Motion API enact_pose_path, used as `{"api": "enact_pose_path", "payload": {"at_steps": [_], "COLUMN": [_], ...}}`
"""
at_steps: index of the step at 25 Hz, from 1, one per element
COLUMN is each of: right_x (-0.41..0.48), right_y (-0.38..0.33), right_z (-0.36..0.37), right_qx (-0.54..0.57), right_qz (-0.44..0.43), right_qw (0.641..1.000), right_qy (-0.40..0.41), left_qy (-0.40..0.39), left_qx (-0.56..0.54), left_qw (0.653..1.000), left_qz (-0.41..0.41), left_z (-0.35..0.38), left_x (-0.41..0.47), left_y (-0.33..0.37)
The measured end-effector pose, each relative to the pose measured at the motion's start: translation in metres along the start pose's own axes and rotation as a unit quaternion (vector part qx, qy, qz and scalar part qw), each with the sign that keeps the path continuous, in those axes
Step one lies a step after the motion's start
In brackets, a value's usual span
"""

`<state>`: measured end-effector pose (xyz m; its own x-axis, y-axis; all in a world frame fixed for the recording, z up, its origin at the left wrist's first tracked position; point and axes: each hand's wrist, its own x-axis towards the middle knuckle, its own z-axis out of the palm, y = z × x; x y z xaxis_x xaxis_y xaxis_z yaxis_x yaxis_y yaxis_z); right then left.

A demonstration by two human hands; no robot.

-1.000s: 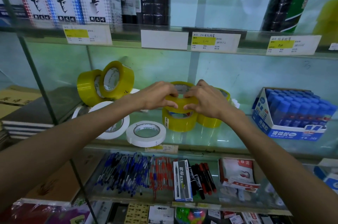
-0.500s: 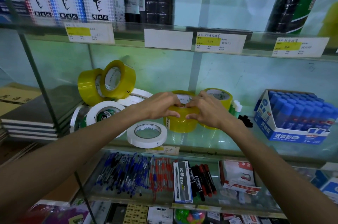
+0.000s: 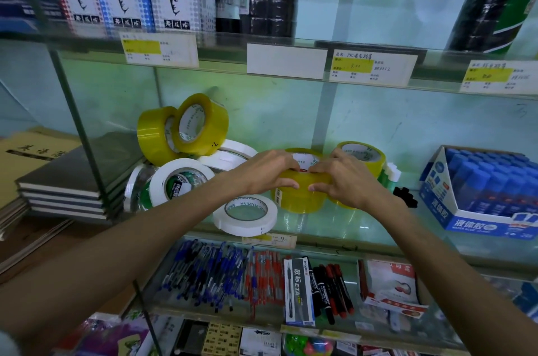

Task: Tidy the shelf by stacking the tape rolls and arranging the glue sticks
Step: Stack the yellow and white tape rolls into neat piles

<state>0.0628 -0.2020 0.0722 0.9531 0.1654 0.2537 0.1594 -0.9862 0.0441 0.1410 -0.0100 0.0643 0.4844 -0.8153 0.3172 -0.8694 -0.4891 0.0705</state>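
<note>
Both hands grip one yellow tape roll (image 3: 302, 181) that sits on top of another yellow roll (image 3: 300, 204) on the glass shelf (image 3: 349, 227). My left hand (image 3: 262, 172) holds its left side, my right hand (image 3: 346, 181) its right side, with fingers curled over the rim. A further yellow roll (image 3: 361, 153) stands just behind my right hand. Two yellow rolls (image 3: 201, 125) lean on edge at the left over several white rolls (image 3: 177, 178). One white roll (image 3: 244, 214) lies flat near the shelf's front. A blue box of glue sticks (image 3: 483, 189) stands at the right.
A green-and-white glue stick (image 3: 391, 173) and a small black object (image 3: 406, 197) lie between the tape and the blue box. The shelf below holds pens (image 3: 209, 274) and markers (image 3: 329, 288). Price labels (image 3: 372, 66) hang on the upper shelf edge. Notebooks (image 3: 64, 189) are stacked at the left.
Both hands lowered the yellow roll from just above the lower roll onto it. The camera moved closer and slightly left.
</note>
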Motion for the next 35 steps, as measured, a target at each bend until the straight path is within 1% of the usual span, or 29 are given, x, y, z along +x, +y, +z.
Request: {"api": "enact_pose_path", "payload": {"at_steps": [4, 7, 10, 13, 18, 21, 23, 25, 30, 35], "right_x": [0.002, 0.011, 0.028, 0.052, 0.091, 0.105, 0.113, 0.120, 0.137, 0.146], "right_y": [-0.004, -0.014, -0.034, -0.056, -0.102, -0.127, -0.141, -0.153, -0.175, -0.181], "right_z": [-0.009, -0.024, -0.037, -0.044, -0.057, -0.063, -0.066, -0.068, -0.064, -0.055], "right_qx": [0.003, 0.003, 0.011, -0.011, -0.043, -0.069, -0.098, -0.116, -0.168, -0.175], "right_qz": [0.027, 0.016, -0.013, -0.057, -0.127, -0.185, -0.222, -0.255, -0.295, -0.288], "right_qw": [0.999, 1.000, 0.999, 0.995, 0.986, 0.975, 0.964, 0.954, 0.935, 0.940], "right_qy": [-0.025, 0.000, 0.044, 0.079, 0.101, 0.106, 0.109, 0.111, 0.100, 0.059], "left_qy": [0.013, 0.042, 0.117, 0.194, 0.262, 0.299, 0.308, 0.301, 0.262, 0.234], "left_qx": [0.011, 0.020, 0.032, 0.046, 0.058, 0.045, 0.012, -0.011, -0.024, -0.049], "left_qw": [1.000, 0.999, 0.992, 0.976, 0.958, 0.940, 0.927, 0.921, 0.929, 0.933], "left_qz": [0.003, 0.013, -0.030, -0.087, -0.103, -0.160, -0.214, -0.248, -0.262, -0.269], "left_z": [0.002, -0.004, -0.020, -0.040, -0.065, -0.073, -0.073, -0.071, -0.066, -0.059], "left_x": [-0.007, -0.021, -0.044, -0.071, -0.096, -0.107, -0.115, -0.122, -0.128, -0.120], "left_y": [0.003, -0.004, -0.024, -0.048, -0.056, -0.065, -0.075, -0.081, -0.084, -0.085]}}
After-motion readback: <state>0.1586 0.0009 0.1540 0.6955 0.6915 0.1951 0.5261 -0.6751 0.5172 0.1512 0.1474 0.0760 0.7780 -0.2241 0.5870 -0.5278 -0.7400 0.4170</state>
